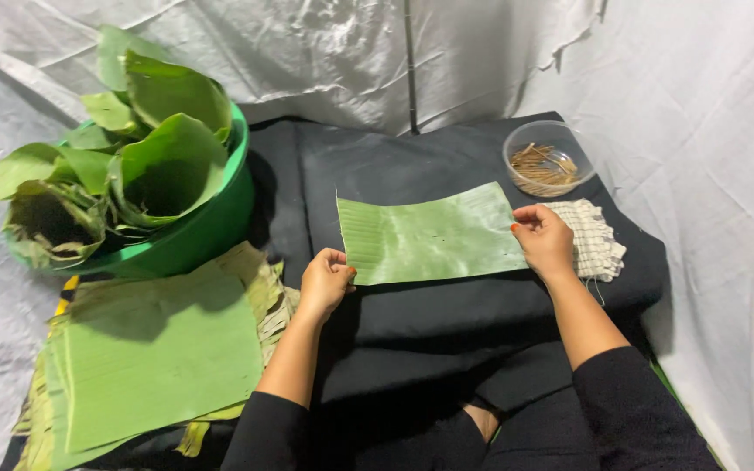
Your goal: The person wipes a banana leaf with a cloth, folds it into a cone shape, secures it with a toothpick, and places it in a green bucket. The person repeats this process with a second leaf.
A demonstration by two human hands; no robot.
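A rectangular green banana leaf piece (429,237) lies stretched flat on a black cloth (412,314). My left hand (325,281) pinches its near left corner. My right hand (543,237) grips its right edge. Both arms wear black sleeves pushed up the forearm. The leaf's left edge curls up slightly.
A green basin (211,228) full of rolled banana leaves stands at the left. A stack of cut leaf sheets (146,362) lies in front of it. A clear bowl of small sticks (544,157) sits at the back right, beside a white checked cloth (595,244). White sheeting surrounds everything.
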